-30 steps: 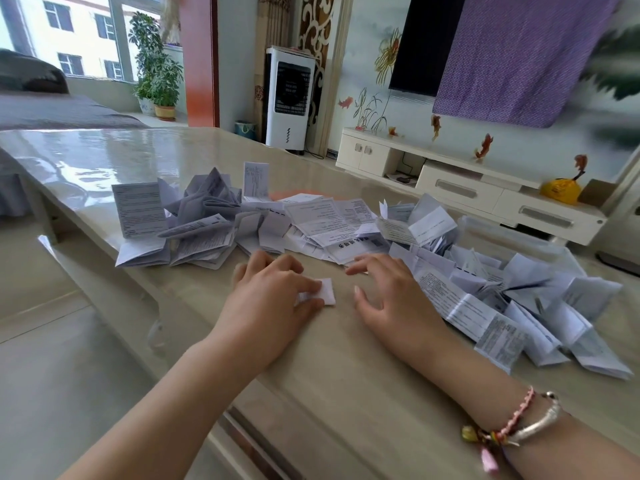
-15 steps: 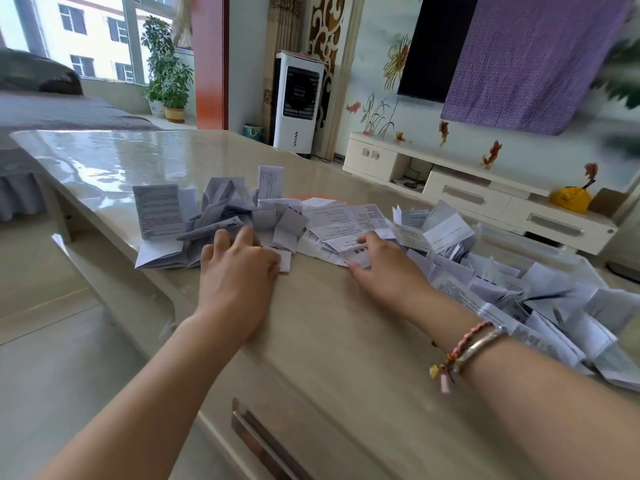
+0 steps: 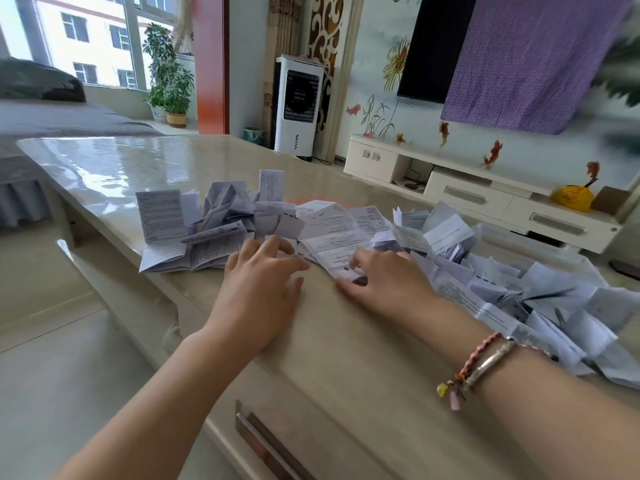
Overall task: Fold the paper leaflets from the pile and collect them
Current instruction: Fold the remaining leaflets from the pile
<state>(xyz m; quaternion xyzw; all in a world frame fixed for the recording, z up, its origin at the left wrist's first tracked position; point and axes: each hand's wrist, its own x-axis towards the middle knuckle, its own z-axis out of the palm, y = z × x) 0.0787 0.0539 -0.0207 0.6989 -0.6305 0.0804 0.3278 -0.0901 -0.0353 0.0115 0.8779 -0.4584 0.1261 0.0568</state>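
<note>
Closest to the camera you've got both forearms reaching out over a glossy beige tabletop (image 3: 346,358), with a drawer handle (image 3: 266,445) showing on the front edge below. The right wrist has a pink braided bracelet (image 3: 479,355) and a silver bangle (image 3: 491,363) on it.

The left hand (image 3: 259,292) lies palm down on the tabletop, fingers relaxed and loosely spread, tips right at the near edge of the leaflet pile (image 3: 346,233). Can't tell if there's anything under it. The right hand (image 3: 388,285) sits just beside it, fingers curled onto a flat printed leaflet (image 3: 332,251) at the pile's edge, thumb stretched out on the tabletop. Looks like pressing more than pinching, honestly hard to say.

The pile itself runs in a messy band from left to right across the tabletop, a mix of folded and half-open sheets, spilling thicker on the right side.

Further back: a white air cooler (image 3: 298,105), a cream TV cabinet (image 3: 467,192), a TV half covered by purple cloth (image 3: 540,57), and potted plants (image 3: 169,81) by the window.
</note>
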